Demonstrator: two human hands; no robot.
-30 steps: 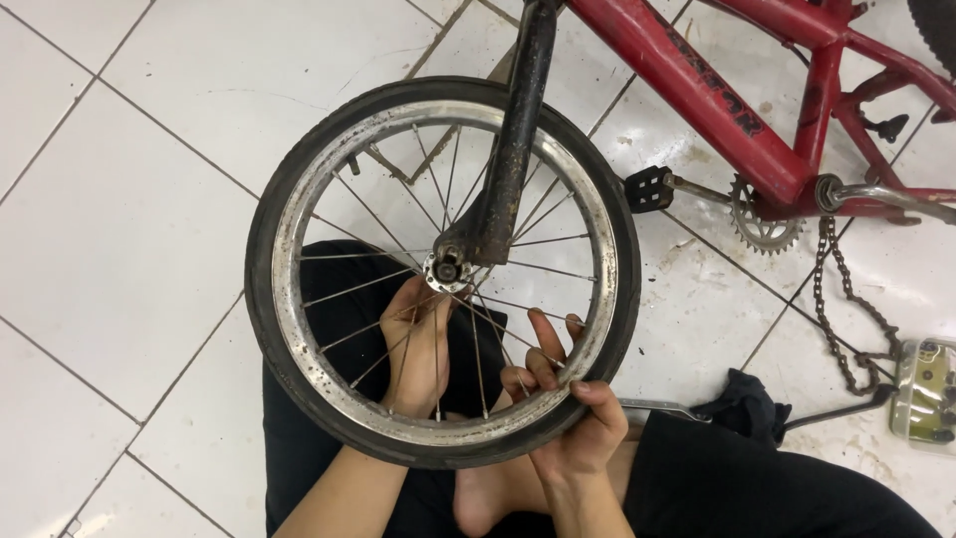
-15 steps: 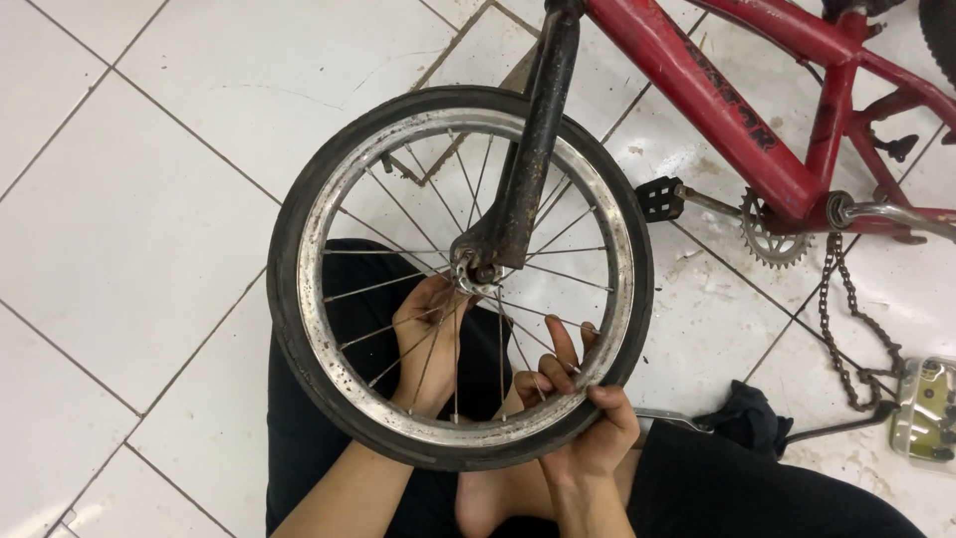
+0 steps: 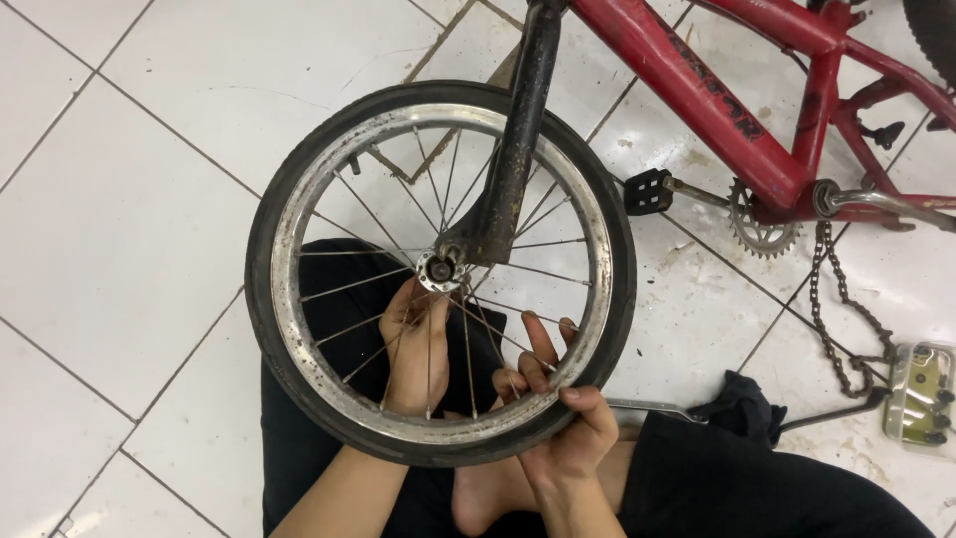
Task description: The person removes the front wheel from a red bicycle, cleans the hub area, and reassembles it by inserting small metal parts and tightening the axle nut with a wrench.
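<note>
Head view. You sit on the white tiled floor (image 3: 129, 199) with your legs in black trousers (image 3: 757, 488) and one bare foot (image 3: 488, 498) showing at the near edge. The front wheel (image 3: 299, 189) of a red bicycle (image 3: 697, 90) stands upright in front of you, its black tyre and silver rim filling the middle of the scene, held in the dark fork (image 3: 513, 149) that comes down from the far side to the hub (image 3: 438, 269).

Your left hand (image 3: 413, 344) lies behind the spokes, just near of the hub, fingers drawn together and pointing up toward the axle; the fingertips reach the hub area, but the spokes cross them and you cannot tell whether they pinch anything there.

Your right hand (image 3: 568, 418) grips the wheel at its near right side: the thumb presses on the outer face of the tyre while the fingers (image 3: 538, 344) pass over the rim and spread among the spokes, a loose, fairly wide hold closed around tyre and rim.

To the right, a black pedal (image 3: 645, 191) and its crank meet the toothed chainring (image 3: 759, 221); the chain (image 3: 841, 319) hangs off it and trails on the tiles. A small pale tool case (image 3: 921, 394) lies at the far right, and a dark cloth (image 3: 742, 403) rests beside a thin metal rod (image 3: 647, 406) near your right knee.
</note>
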